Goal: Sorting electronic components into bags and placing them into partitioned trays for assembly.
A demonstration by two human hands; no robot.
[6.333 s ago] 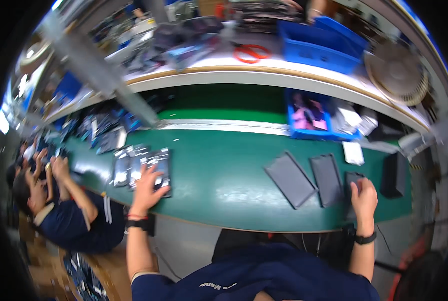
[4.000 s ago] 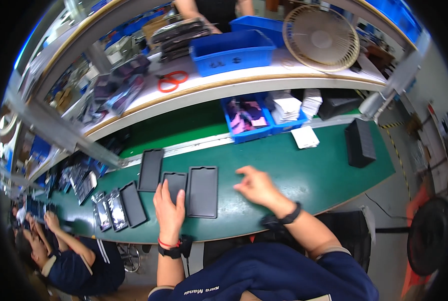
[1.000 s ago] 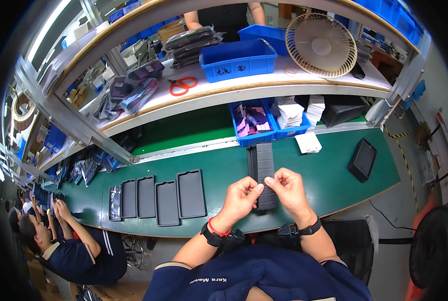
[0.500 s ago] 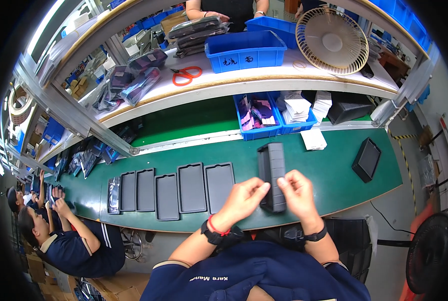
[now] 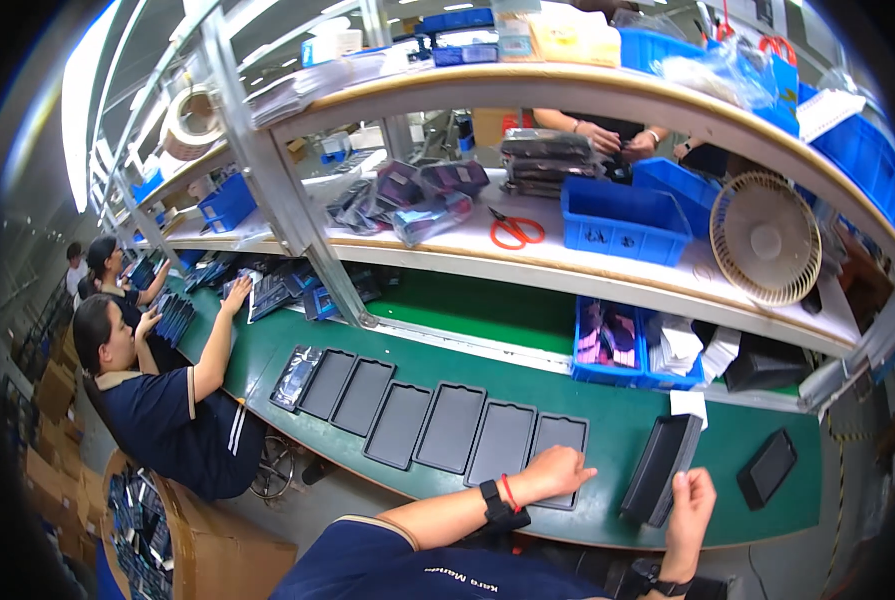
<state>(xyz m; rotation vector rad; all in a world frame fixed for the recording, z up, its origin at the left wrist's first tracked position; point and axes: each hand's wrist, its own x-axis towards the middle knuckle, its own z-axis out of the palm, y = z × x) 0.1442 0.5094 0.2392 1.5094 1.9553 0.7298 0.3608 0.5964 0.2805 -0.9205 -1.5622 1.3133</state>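
Observation:
My left hand [image 5: 555, 473] is over the lower part of the rightmost black shallow tray [image 5: 559, 436] in a row on the green table. Its fingers are curled in, one digit points right, and I see nothing in it. My right hand [image 5: 694, 500] is beside the near right edge of a stack of black trays [image 5: 657, 468]. Its fingers are curled with the thumb against them, and nothing shows between them. Several more black trays [image 5: 450, 428] lie in the row to the left. At the row's left end is a clear-wrapped black item [image 5: 296, 377].
Another black tray block [image 5: 767, 469] rests at the table's right end. White cards [image 5: 687, 405] lie behind the stack. Two blue bins [image 5: 607, 372] stand under the shelf, which holds red-handled scissors [image 5: 515, 230] and a fan cover [image 5: 765, 240]. A co-worker [image 5: 167, 420] sits at left.
The view has swung left. One more tray lies at the right end of the row. My left hand has left the stack for that tray; my right hand remains near the stack.

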